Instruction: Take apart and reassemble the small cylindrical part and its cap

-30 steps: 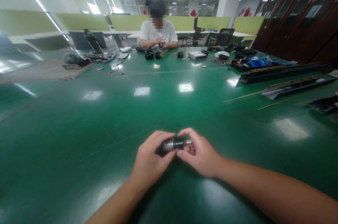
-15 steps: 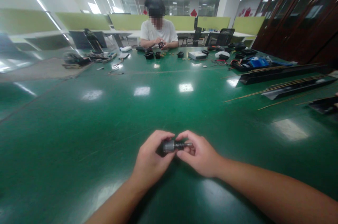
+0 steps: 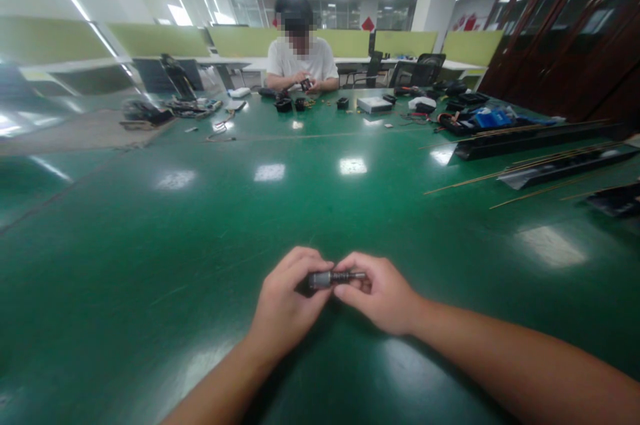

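Low over the green table (image 3: 210, 211), both my hands meet around a small motor-like part: a grey cylinder with a dark ridged shaft (image 3: 321, 279) that ends in a bright tip pointing right. My left hand (image 3: 286, 291) wraps the thick cylinder end, thumb below and fingers above. The shaft lies between the thumb and fingers of my right hand (image 3: 383, 293), which is closed around it. The far left end of the part is hidden in my left palm.
Across the table a person in a white shirt (image 3: 303, 61) handles a small dark part. Small black parts (image 3: 283, 105) and a white box (image 3: 374, 105) lie near them. At right are long dark channels (image 3: 560, 168), thin rods (image 3: 460, 183) and a blue bundle (image 3: 489, 117).
The part has turned slightly about its length between my hands. My right fingers have shifted a little; both hands stay in nearly the same place.
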Tool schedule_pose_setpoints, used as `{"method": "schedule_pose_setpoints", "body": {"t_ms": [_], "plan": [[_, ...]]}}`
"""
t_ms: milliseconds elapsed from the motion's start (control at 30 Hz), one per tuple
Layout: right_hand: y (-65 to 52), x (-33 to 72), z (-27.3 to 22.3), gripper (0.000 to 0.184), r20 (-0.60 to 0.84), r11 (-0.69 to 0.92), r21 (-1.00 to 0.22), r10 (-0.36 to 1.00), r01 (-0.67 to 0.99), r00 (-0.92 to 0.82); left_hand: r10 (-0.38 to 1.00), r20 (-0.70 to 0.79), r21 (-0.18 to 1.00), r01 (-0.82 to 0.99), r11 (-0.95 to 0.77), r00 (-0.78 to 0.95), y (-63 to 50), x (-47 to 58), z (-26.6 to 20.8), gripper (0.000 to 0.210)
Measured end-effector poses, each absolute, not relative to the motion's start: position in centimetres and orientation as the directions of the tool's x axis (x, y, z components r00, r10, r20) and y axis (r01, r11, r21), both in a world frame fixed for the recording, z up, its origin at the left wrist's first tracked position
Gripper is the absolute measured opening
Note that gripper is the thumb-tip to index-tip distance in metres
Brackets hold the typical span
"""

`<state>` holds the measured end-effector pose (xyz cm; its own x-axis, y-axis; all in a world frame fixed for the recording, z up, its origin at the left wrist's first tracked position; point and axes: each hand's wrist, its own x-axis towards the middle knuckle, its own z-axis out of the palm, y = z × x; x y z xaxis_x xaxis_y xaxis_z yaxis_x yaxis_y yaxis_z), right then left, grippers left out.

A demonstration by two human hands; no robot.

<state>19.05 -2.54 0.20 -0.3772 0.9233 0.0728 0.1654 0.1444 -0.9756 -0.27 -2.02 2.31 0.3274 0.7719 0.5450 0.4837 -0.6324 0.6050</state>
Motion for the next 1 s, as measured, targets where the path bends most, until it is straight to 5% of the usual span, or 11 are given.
{"method": "schedule_pose_setpoints", "body": {"t_ms": [1000], "plan": [[-2.10,18.95,-0.20,0.011,0.062,0.079,-0.996,0.930,0.035,-0.361,0.783,0.534,0.585,0.528,-0.615,0.321,-1.97,-0.65,2.05,0.012]]}}
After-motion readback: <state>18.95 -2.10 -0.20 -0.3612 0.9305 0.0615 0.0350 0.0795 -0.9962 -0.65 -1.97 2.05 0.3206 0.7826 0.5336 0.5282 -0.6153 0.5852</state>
